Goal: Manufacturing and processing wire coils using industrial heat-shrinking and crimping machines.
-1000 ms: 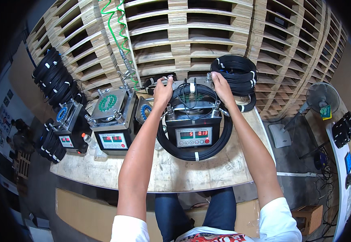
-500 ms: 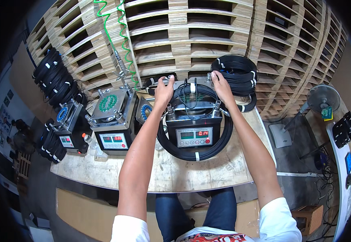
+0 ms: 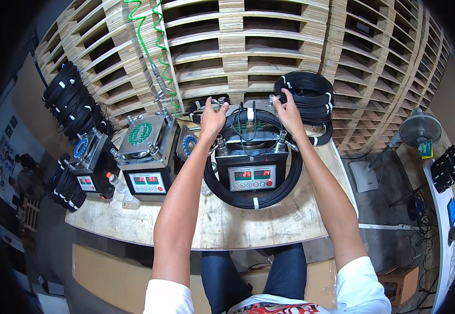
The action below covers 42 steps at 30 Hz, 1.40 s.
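Observation:
A boxy pressure machine (image 3: 252,179) with a lit red display stands before me on the bench. A coil of black cable (image 3: 248,200) hangs around it, tied with white bands. My left hand (image 3: 213,119) reaches to its far left corner, thumb and forefinger spread beside a metal clamp knob (image 3: 218,101). At the far right corner my right hand (image 3: 288,113) has its forefinger raised and its thumb against another knob (image 3: 273,98). Neither hand grips anything visible. Two nearer nuts, left (image 3: 220,141) and right (image 3: 282,137), sit on the machine's front corners.
To the left stand a machine with a green ring of parts (image 3: 140,134) and a smaller one with a blue ring (image 3: 81,148). Cable coils are stacked at the right (image 3: 311,112) and far left (image 3: 62,91). Green air hoses (image 3: 142,39) hang before wooden pallets (image 3: 232,42).
My left thumb and forefinger have spread apart from the knob. My right forefinger has lifted away from its knob. Both arms stay in place, and the machine displays show different lit digits.

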Available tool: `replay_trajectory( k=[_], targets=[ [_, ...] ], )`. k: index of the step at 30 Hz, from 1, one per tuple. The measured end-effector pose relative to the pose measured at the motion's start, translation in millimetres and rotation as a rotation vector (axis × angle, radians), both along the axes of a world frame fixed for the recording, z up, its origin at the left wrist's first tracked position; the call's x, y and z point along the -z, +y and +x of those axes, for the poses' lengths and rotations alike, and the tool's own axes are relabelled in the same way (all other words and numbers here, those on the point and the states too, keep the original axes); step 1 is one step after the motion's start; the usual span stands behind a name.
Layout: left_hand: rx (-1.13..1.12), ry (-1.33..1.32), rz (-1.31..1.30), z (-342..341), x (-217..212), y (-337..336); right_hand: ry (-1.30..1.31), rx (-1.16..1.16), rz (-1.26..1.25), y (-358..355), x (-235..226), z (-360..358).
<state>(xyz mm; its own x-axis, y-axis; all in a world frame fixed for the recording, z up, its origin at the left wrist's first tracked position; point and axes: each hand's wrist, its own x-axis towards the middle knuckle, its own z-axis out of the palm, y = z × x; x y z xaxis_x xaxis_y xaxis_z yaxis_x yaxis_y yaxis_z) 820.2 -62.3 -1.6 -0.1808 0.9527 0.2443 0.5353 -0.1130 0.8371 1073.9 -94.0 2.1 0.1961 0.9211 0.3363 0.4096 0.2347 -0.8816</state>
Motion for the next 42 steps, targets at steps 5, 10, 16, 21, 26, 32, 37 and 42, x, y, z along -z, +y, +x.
replay_trajectory(
  k=[5,10,16,21,26,32,37,42],
  targets=[
    [0.03,-0.037,0.016,0,-1,-4,-0.083,0.09,0.055,1,3,-2],
    [0.018,-0.067,-0.002,7,1,1,-0.182,0.084,0.252,19,21,14],
    [-0.025,-0.013,0.019,-2,3,2,0.046,-0.101,0.07,4,9,4],
    [0.026,-0.055,-0.035,6,-12,-11,0.078,-0.006,0.075,-4,0,3],
    [0.105,-0.121,-0.06,3,-20,-22,-0.03,0.1,0.029,-3,-2,-1],
    [0.016,-0.076,0.01,7,-13,-16,-0.105,0.016,0.14,8,9,7],
    [-0.014,-0.001,0.012,6,-7,-8,0.017,-0.077,0.089,8,11,10],
    [0.02,-0.019,0.016,-1,-5,-8,0.111,-0.068,0.052,-3,3,-1]
  ],
)
